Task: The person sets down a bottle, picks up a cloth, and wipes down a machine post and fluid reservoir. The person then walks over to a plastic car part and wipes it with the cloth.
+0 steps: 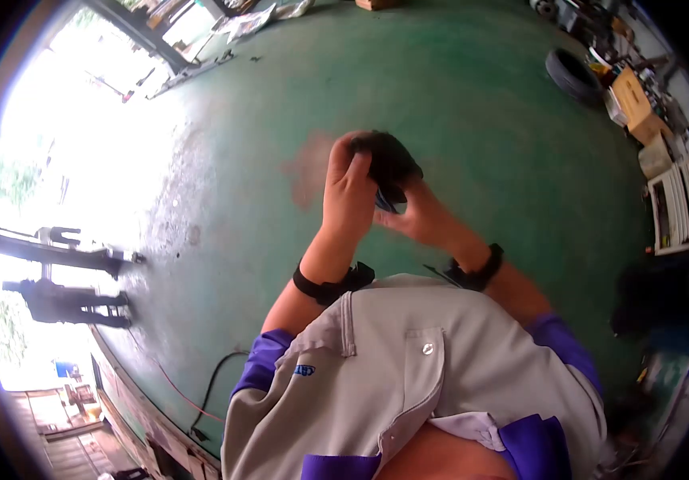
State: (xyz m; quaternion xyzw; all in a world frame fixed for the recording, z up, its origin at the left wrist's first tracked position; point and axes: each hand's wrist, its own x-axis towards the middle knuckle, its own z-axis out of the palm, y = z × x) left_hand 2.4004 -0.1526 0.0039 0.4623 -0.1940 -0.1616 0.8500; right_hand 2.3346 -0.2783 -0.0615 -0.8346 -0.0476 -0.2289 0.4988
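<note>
A black object (394,166) with a rounded outline is held up in front of my chest, over the green floor. Its kind I cannot make out; a small bluish-grey part shows at its lower edge. My left hand (349,188) is closed on its left side, with the thumb across the near face. On the lower right, my right hand (420,212) grips it between thumb and fingers, the fingertips partly hidden behind it. Both wrists wear black bands, the left band (332,282) and the right band (480,270).
Green floor (240,184) spreads around me, with a reddish patch beyond my left hand. A tyre (572,74), a wooden box (636,104) and a white slatted frame (676,208) line the right side. Lift posts stand left; a dark hose (215,384) lies lower left.
</note>
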